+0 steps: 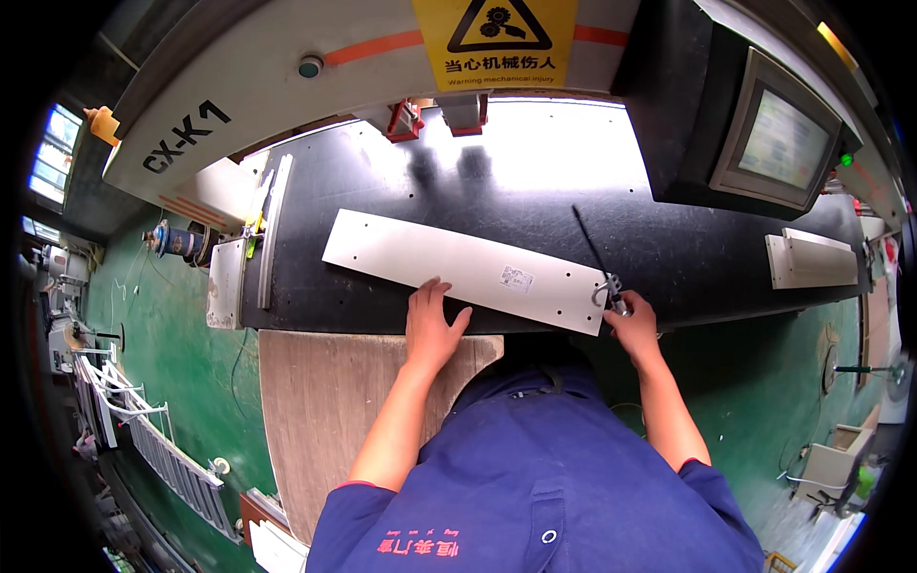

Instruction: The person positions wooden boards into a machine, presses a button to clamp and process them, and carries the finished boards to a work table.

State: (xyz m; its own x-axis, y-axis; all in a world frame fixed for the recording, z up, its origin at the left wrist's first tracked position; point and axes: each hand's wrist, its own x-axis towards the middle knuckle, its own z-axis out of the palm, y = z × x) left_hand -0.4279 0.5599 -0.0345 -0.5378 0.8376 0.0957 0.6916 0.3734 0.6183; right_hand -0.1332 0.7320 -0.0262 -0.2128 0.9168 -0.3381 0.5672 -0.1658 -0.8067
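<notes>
A long white panel [444,267] with small round holes and a printed label [517,279] lies slantwise on the black worktable [382,181]. My left hand [435,320] rests at its near edge, fingers spread and the tips touching the panel. At the panel's right end, my right hand [632,320] is closed around what looks like an air blow gun [613,289], with a grey body and a long thin black nozzle. That nozzle points away from me over the table. My fingers hide most of the handle.
Above the far side hangs a machine beam with a yellow warning sign [497,43] and red-and-grey clamps [405,120]. A control screen [778,143] juts out at right, above stacked white pieces [812,260]. A metal rail [276,229] stands at left; a wooden board [334,401] lies nearer me.
</notes>
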